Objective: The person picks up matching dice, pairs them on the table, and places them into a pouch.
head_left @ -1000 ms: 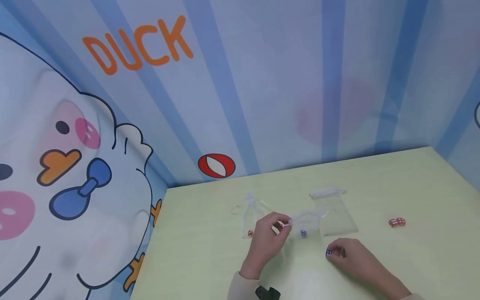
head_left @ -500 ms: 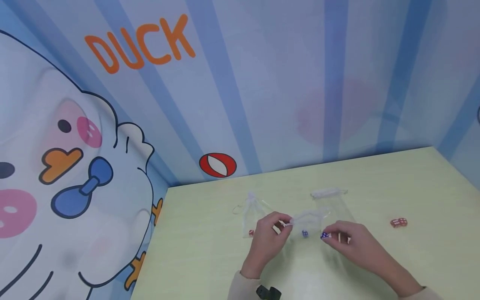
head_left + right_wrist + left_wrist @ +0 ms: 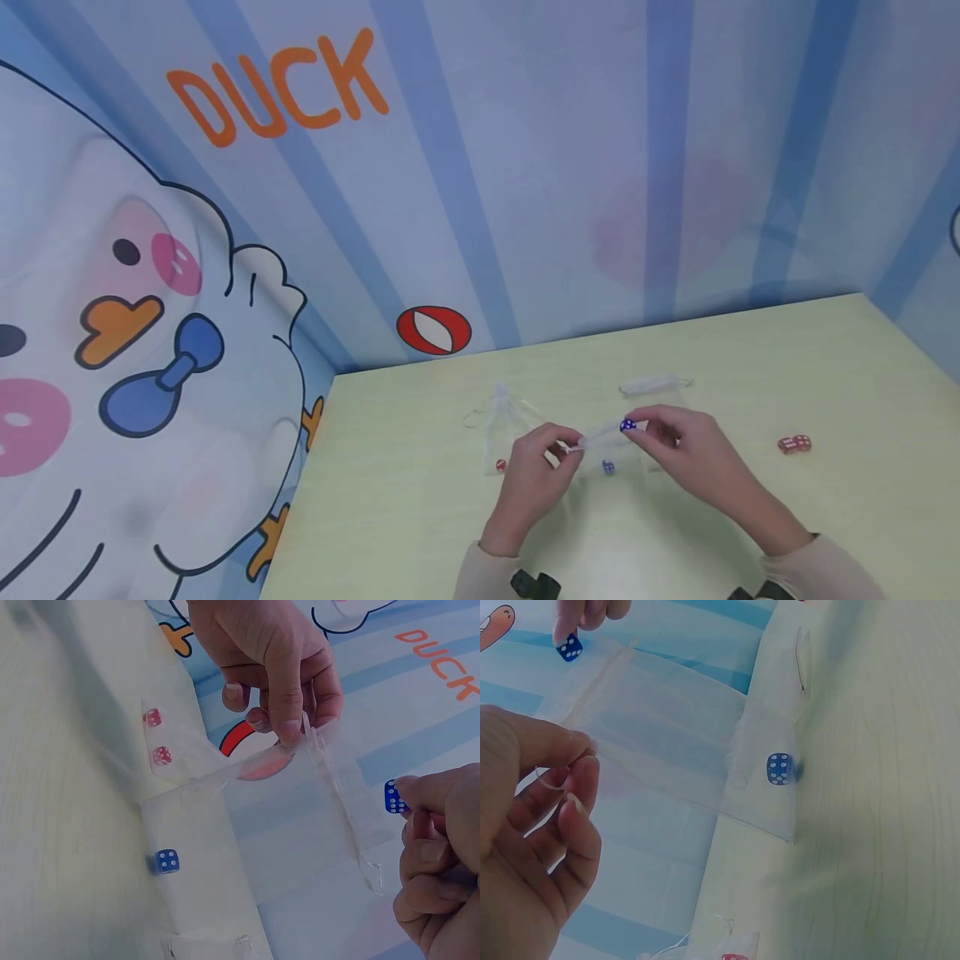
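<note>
My left hand [image 3: 532, 475] pinches the top edge of a sheer white drawstring bag [image 3: 675, 727], its thumb and forefinger at one corner of the mouth. At the bottom of this bag lies a blue die [image 3: 167, 861] with white dots. Between thumb and fingertips my right hand [image 3: 701, 454] holds a second blue die [image 3: 395, 796]. That die is just outside the bag's mouth, on its right side in the head view. The bag slants upward from the table to the left fingers.
Left of the held bag lies another sheer bag [image 3: 497, 425] with red dice [image 3: 161, 755] inside. A third sheer bag [image 3: 651, 385] lies behind the right hand, partly hidden. More red dice [image 3: 795, 444] sit on the table's right side. A printed backdrop [image 3: 562, 167] rises behind the table.
My right hand has carried the blue die up and to the left, from near the table's front to the bag's mouth. The left hand and its bag have stayed in place.
</note>
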The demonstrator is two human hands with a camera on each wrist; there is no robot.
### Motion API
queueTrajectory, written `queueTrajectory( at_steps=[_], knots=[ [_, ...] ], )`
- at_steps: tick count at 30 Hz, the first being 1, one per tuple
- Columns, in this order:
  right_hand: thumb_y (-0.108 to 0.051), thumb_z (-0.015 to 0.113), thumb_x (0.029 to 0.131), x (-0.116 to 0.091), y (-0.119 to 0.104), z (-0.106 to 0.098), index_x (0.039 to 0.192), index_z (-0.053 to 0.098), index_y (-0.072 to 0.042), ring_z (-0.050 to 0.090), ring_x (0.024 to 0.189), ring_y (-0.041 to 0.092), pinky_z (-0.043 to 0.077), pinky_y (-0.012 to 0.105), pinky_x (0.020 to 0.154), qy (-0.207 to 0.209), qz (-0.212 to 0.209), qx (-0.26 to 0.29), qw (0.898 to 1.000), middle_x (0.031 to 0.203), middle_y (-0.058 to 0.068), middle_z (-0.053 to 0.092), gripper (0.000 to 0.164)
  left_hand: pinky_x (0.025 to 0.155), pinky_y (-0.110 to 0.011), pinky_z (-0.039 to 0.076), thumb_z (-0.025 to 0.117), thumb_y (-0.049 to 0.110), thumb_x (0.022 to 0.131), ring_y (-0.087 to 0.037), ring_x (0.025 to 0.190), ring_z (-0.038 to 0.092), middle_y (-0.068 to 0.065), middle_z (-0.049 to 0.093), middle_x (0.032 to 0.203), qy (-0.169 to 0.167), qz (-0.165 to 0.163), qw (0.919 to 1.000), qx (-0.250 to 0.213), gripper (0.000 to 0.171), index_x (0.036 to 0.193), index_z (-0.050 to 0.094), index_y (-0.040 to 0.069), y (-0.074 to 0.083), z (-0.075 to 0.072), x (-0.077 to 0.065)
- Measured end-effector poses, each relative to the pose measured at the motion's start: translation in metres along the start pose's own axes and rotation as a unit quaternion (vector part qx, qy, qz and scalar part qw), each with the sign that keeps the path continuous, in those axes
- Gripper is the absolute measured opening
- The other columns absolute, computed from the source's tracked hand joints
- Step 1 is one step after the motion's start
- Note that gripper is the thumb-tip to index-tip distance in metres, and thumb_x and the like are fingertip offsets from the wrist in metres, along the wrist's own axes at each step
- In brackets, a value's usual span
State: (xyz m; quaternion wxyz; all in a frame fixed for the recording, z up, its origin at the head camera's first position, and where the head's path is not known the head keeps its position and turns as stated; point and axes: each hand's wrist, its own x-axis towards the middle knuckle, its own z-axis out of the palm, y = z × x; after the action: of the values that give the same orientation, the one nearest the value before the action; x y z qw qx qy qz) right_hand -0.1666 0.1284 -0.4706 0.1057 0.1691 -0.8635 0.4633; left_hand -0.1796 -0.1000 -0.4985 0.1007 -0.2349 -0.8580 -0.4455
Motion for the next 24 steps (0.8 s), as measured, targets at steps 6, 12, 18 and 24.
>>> queueTrajectory(
  at_steps=[6, 12, 18, 24],
  knots=[
    [-0.013, 0.069, 0.094, 0.005, 0.001, 0.001, 0.118, 0.069, -0.001, 0.047, 0.053, 0.006, 0.041, 0.025, 0.048, -0.011, 0.026, 0.011, 1.000, 0.067, -0.007, 0.054, 0.027, 0.062, -0.018, 0.051, 0.070, 0.004, 0.090, -0.002, 0.077, 0.060, 0.003, 0.070, 0.094, -0.003, 0.001, 1.0000, 0.002, 0.013, 0.101, 0.072, 0.012, -0.002, 0.002, 0.002],
    [-0.003, 0.049, 0.100, 0.001, 0.005, -0.001, 0.132, 0.059, -0.001, 0.044, 0.052, 0.010, 0.039, 0.027, 0.047, -0.039, 0.067, 0.050, 0.996, 0.071, -0.001, 0.054, 0.034, 0.060, -0.018, 0.051, 0.070, 0.004, 0.090, -0.003, 0.077, 0.060, 0.005, 0.070, 0.094, 0.002, 0.000, 1.0000, -0.002, 0.013, 0.100, 0.072, 0.013, -0.004, 0.001, 0.000],
    [-0.003, 0.059, 0.095, -0.004, 0.015, -0.001, 0.120, 0.066, 0.002, 0.050, 0.058, 0.008, 0.043, 0.026, 0.048, -0.073, 0.069, 0.026, 0.995, 0.083, -0.001, 0.063, 0.026, 0.061, -0.019, 0.052, 0.070, 0.005, 0.091, -0.003, 0.078, 0.061, 0.003, 0.070, 0.094, 0.002, -0.008, 0.9999, -0.009, 0.013, 0.101, 0.072, 0.012, -0.005, 0.001, -0.003],
    [-0.010, 0.066, 0.094, -0.007, 0.025, -0.005, 0.105, 0.073, -0.003, 0.054, 0.063, 0.008, 0.046, 0.026, 0.051, -0.054, 0.072, -0.033, 0.995, 0.082, -0.004, 0.069, 0.014, 0.062, -0.020, 0.051, 0.072, 0.014, 0.092, -0.003, 0.076, 0.060, 0.007, 0.069, 0.088, 0.017, -0.021, 0.9996, -0.006, 0.005, 0.096, 0.074, 0.013, -0.007, -0.002, -0.002]
  ],
)
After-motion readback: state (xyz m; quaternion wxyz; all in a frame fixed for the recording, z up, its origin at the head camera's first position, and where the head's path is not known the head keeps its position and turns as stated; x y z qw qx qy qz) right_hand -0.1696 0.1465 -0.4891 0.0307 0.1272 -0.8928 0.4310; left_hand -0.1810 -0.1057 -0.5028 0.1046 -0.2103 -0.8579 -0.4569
